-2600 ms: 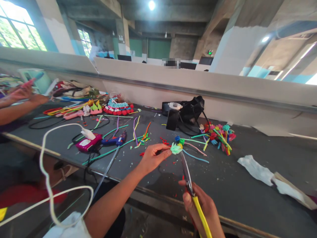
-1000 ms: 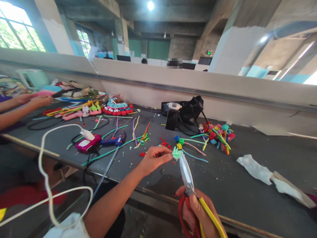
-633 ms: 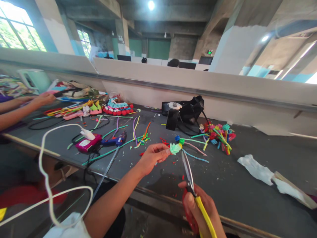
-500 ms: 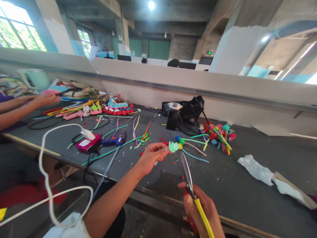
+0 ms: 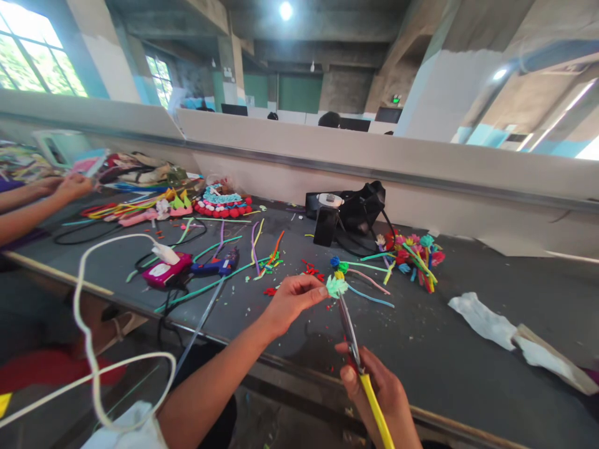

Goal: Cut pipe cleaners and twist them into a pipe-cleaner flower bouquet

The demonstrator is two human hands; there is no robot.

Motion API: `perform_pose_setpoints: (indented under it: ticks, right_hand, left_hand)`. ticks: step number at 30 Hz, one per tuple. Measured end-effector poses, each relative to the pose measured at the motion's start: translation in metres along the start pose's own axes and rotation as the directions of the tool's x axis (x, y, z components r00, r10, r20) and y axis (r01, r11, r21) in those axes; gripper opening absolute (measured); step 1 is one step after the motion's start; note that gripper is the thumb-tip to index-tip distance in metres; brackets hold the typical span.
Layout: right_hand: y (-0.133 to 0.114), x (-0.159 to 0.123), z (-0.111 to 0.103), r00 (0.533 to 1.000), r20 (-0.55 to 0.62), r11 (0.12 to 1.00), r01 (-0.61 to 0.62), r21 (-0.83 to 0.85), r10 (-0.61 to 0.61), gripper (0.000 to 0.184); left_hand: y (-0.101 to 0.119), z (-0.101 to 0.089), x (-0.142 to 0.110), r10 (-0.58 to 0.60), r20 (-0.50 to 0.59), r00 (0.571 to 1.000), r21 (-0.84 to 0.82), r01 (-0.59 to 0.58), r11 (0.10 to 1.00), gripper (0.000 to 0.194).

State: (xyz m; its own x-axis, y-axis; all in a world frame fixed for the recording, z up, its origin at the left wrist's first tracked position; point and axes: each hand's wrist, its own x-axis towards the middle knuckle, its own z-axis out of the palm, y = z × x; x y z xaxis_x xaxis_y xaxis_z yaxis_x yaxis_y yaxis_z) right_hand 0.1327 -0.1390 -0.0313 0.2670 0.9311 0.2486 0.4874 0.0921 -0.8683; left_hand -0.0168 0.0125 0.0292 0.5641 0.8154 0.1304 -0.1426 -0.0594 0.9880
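Note:
Between the thumb and fingers of my left hand [image 5: 299, 299] is a pale green pipe-cleaner flower [image 5: 336, 286] with pointed petals, held above the table. My right hand [image 5: 374, 383] is closed around the handles of a pair of scissors [image 5: 350, 330], one yellow and one red. The blades point up and away from me, and their tips touch or nearly touch the lower edge of the flower. Just beyond it lie pipe-cleaner stems with a blue head [image 5: 334, 262] and a green head [image 5: 343, 267]. Red clippings [image 5: 312, 270] lie behind my left hand.
A blue glue gun [image 5: 218, 265] rests by a magenta power box [image 5: 163, 271] with a white cable. A phone [image 5: 326, 226] stands before a black bag [image 5: 367, 209]. A bunch of colourful flowers [image 5: 416, 255] lies right. At far left are a co-worker's hands [image 5: 70, 187].
My left hand has moved the flower slightly right, and the scissor tips have come up to it. The co-worker's hands have shifted left and now hold something pale.

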Motion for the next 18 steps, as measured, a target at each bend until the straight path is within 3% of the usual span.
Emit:
perform_pose_setpoints:
  ticks: [4,8,12,18]
  right_hand:
    - [-0.008,-0.003,0.003,0.994,-0.043,0.993,-0.102,0.062,0.105,0.05]
    - [-0.017,-0.007,0.003,0.98,0.024,0.953,-0.198,0.229,0.198,0.05]
    - [-0.023,-0.011,0.003,0.944,0.179,0.842,-0.327,0.429,0.276,0.053]
    - [-0.024,-0.016,0.004,0.887,0.379,0.62,-0.457,0.637,0.265,0.052]
  left_hand:
    - [-0.002,-0.001,0.0,0.007,0.01,1.0,0.017,-0.008,1.0,0.03]
    - [-0.006,-0.002,0.001,-0.014,0.021,1.0,0.002,0.014,1.0,0.029]
    - [-0.007,-0.001,0.002,-0.028,0.03,0.999,-0.08,0.03,0.996,0.029]
    - [-0.009,-0.001,0.002,-0.062,0.04,0.997,-0.162,0.068,0.984,0.03]
